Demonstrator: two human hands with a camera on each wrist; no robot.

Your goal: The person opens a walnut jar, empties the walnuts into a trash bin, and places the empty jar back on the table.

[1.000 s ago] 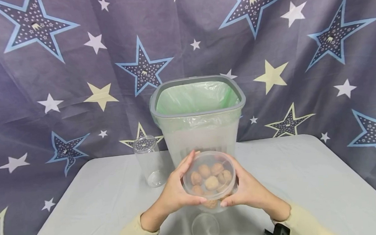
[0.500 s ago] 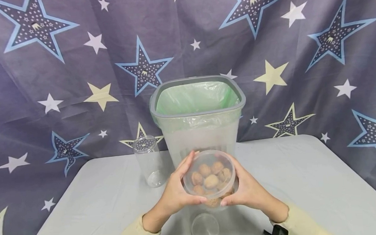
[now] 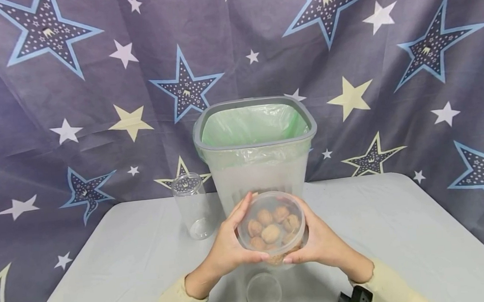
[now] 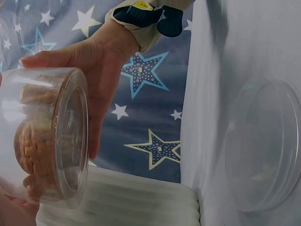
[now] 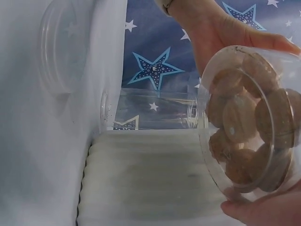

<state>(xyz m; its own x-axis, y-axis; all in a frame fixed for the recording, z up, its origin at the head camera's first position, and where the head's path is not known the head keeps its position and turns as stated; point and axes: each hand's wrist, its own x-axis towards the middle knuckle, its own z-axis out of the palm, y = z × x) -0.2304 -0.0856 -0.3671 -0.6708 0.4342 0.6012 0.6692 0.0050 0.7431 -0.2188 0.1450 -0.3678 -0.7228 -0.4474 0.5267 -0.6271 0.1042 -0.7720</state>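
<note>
Between my two hands is a clear round plastic jar (image 3: 253, 219) of walnuts (image 3: 270, 233), held a little above the table and tilted towards me. My left hand (image 3: 223, 248) grips its left side and my right hand (image 3: 322, 241) its right side, the thumbs at the near side. Walnuts show through its hazy top; whether a lid covers it I cannot tell. Its ridged base (image 4: 73, 139) shows in the left wrist view. Below, on the table, lies a shallow clear round lid (image 3: 264, 293). My far fingers are partly hidden by the jar.
Just behind the hands stands a pale bin (image 3: 256, 168) with a grey rim and green liner. Left of the bin, an empty clear plastic jar (image 3: 192, 203) stands upright. A grey-white table (image 3: 119, 258) carries everything, with a star-patterned cloth (image 3: 107, 85) hanging behind it.
The jar of walnuts has risen very slightly in my hands, and both hands keep their grip. The bin, the empty jar and the lid stay where they were.
</note>
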